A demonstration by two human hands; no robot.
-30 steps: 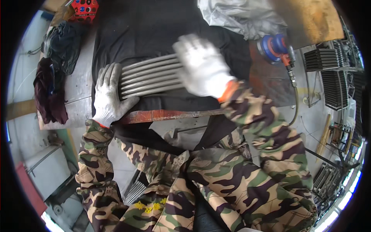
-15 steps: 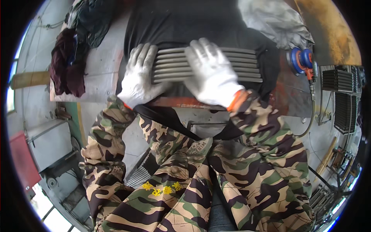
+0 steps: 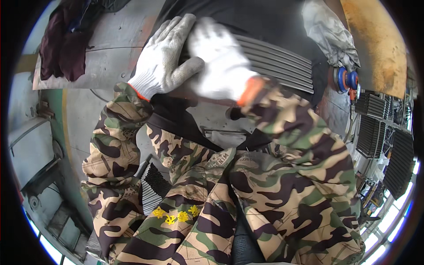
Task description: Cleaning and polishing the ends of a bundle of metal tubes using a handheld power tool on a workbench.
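Several grey metal rods (image 3: 278,64) lie side by side on a black cloth (image 3: 265,20) across the table. At their left end is my left hand (image 3: 165,55), in a white knit glove, with its fingers stretched out and its thumb pointing toward the other hand. My right hand (image 3: 216,62), gloved the same way and blurred by motion, lies flat over the left part of the rods with its fingers extended. It covers their left ends, so contact there is hidden. Neither hand is wrapped around anything.
A blue and orange sander (image 3: 346,80) with a hose stands right of the rods. Behind it lies a crumpled grey-white cloth (image 3: 329,33). Dark maroon fabric (image 3: 66,48) hangs over the table's left edge. Racks of dark bars (image 3: 371,137) stand at the right.
My right hand has slid left along the rods, close to my left hand. The view has shifted, and the rods now appear slanted, their right end lower.
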